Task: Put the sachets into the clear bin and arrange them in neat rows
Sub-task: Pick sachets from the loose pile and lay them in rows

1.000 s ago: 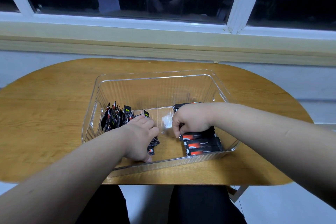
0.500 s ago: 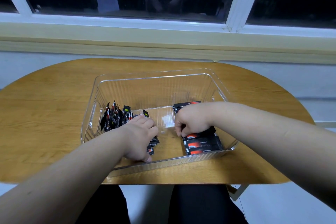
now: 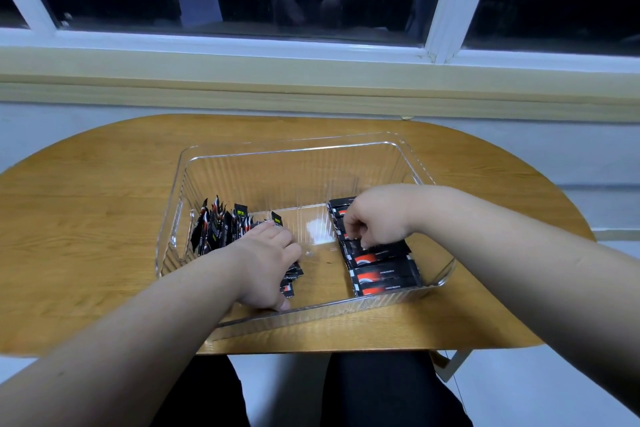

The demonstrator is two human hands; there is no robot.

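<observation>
Clear bin (image 3: 294, 148): we see it on the tabletop (image 3: 86, 218).
Upright sachets (image 3: 221, 229): bin's left end, partly hidden under the left hand (image 3: 266, 267); we cannot tell its fingers' grip.
Flat sachets (image 3: 384, 274): bin's right end; right hand (image 3: 375, 218) fingers curl, pinching one.

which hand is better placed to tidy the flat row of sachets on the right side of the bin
Right. The right hand is on the flat row, fingers curled on a sachet there; the left hand is across the clear bin, on the standing bunch.
</observation>
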